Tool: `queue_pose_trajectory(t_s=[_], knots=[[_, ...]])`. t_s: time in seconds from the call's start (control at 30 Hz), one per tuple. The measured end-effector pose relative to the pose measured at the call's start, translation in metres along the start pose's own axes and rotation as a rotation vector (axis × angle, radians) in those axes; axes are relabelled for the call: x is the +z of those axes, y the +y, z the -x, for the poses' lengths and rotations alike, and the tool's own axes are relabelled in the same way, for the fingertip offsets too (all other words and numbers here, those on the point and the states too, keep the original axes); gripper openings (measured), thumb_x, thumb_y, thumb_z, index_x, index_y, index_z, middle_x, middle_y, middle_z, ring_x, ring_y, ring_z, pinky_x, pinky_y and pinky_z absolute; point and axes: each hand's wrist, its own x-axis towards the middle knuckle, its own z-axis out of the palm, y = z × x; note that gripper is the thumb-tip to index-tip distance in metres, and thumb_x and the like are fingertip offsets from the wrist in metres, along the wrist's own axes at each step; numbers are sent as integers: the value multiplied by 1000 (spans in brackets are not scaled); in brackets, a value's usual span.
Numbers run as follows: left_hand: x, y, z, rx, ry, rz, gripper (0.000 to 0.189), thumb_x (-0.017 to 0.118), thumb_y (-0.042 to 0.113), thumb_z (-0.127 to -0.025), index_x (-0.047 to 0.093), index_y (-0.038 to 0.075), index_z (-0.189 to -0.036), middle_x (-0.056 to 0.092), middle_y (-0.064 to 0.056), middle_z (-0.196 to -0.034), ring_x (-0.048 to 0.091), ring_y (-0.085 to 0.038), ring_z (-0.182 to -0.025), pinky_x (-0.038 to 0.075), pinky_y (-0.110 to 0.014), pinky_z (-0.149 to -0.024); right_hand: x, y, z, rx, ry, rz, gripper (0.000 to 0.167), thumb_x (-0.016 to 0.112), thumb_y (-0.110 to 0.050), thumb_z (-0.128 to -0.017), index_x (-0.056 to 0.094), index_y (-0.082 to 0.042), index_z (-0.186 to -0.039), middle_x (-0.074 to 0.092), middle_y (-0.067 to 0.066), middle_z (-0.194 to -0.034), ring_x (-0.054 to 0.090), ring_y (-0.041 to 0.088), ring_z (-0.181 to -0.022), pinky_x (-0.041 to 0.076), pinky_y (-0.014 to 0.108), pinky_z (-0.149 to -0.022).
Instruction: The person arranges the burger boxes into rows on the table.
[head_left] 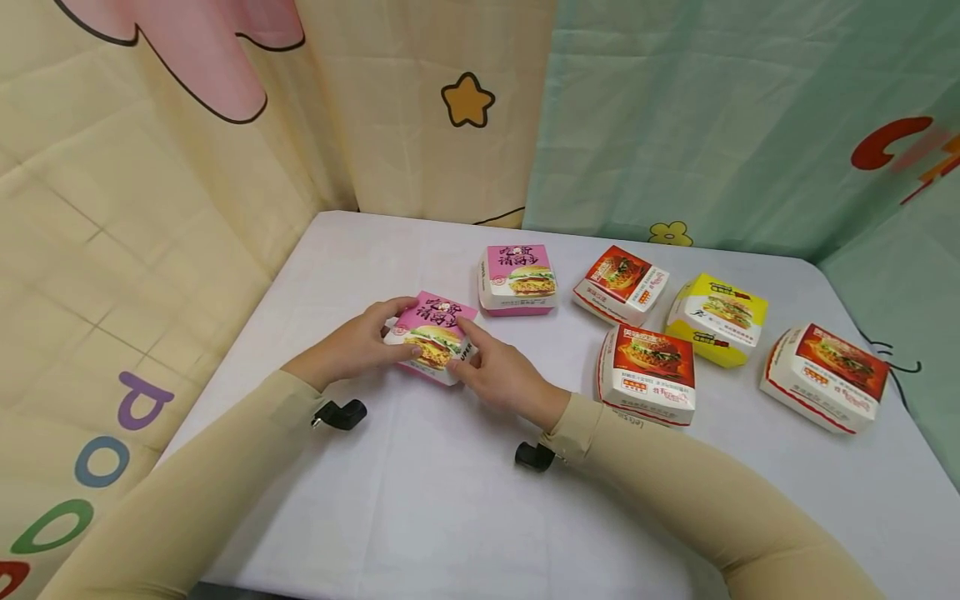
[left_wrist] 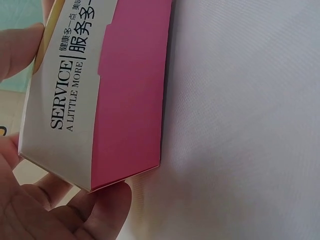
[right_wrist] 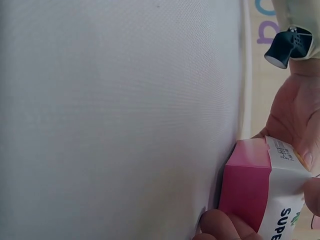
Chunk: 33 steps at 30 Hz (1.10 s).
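Note:
My left hand (head_left: 354, 343) and right hand (head_left: 504, 368) grip a pink and white burger box (head_left: 432, 335) from its two sides. It stands at the left of the table, lid up and turned slightly. In the left wrist view, the left thumb is on the box's (left_wrist: 132, 95) lid edge and the fingertips curl around its lower corner. From the right wrist, fingers of the right hand (right_wrist: 220, 226) lie along the pink lower side of the box (right_wrist: 245, 187). A second pink burger box (head_left: 518, 282) stands just behind and to the right of the held one.
To the right on the white table (head_left: 450, 500) stand a red and white burger box (head_left: 621, 283) at the back, another (head_left: 648, 375) nearer me, a yellow one (head_left: 717, 318), and a third red and white one (head_left: 827, 377). Printed curtains (head_left: 442, 167) enclose the table.

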Motion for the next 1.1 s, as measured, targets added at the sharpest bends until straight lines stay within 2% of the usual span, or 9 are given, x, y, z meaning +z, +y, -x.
queue_pose_trajectory(t_s=[0.23, 0.37, 0.5, 0.53, 0.63, 0.77, 0.9, 1.1], knots=[[-1, -1, -1, -5, -15, -20, 88, 77, 50, -93, 31, 29, -165, 33, -17, -167, 47, -51, -143, 43, -66, -114, -1, 1, 0, 0, 13, 67, 75, 65, -42, -104, 29, -29, -168, 59, 3, -81, 52, 16, -68, 41, 30, -60], [-2, -1, -2, -9, -24, -20, 87, 77, 51, -92, 33, 29, -164, 34, -17, -167, 47, -51, -143, 43, -67, -114, -1, 2, 0, -15, 24, 118, 75, 64, -45, -104, 29, -29, -168, 63, 6, -86, 56, 19, -77, 44, 32, -67], [-2, -1, -3, -15, -28, -20, 87, 78, 52, -91, 34, 29, -163, 35, -16, -166, 47, -51, -143, 44, -67, -113, -1, 2, 0, -38, 41, 166, 75, 62, -47, -104, 30, -26, -168, 72, 11, -109, 59, 23, -92, 48, 38, -81], [-2, -1, -3, -14, -30, -20, 87, 77, 53, -91, 34, 29, -163, 35, -16, -166, 47, -51, -143, 43, -68, -113, -1, 2, 0, -41, 43, 175, 74, 62, -47, -104, 31, -25, -168, 72, 13, -119, 60, 24, -96, 50, 40, -86], [-2, -1, -3, -24, -30, -8, 86, 77, 55, -91, 35, 32, -162, 36, -13, -165, 47, -50, -142, 43, -67, -114, -1, 1, 0, -52, 46, 190, 74, 62, -47, -104, 31, -24, -167, 65, 16, -144, 62, 25, -113, 52, 45, -102], [-3, -1, -2, -27, -33, 8, 84, 76, 56, -91, 36, 32, -161, 37, -12, -165, 47, -50, -143, 42, -67, -115, -1, 1, 0, -57, 45, 209, 74, 61, -47, -104, 30, -24, -168, 54, 15, -157, 56, 26, -139, 45, 49, -117], [-3, -1, -2, -29, -37, 8, 83, 75, 56, -92, 36, 32, -161, 37, -13, -165, 47, -50, -143, 42, -68, -115, -1, 0, 0, -46, 38, 229, 74, 60, -49, -105, 29, -26, -168, 48, 17, -162, 49, 29, -148, 42, 51, -120], [-4, 0, -2, -39, -37, 0, 83, 75, 58, -92, 37, 33, -160, 38, -12, -164, 49, -48, -140, 44, -67, -112, -2, -1, 1, -6, 26, 232, 73, 59, -53, -104, 30, -30, -167, 25, 23, -172, 34, 38, -157, 38, 55, -123]])
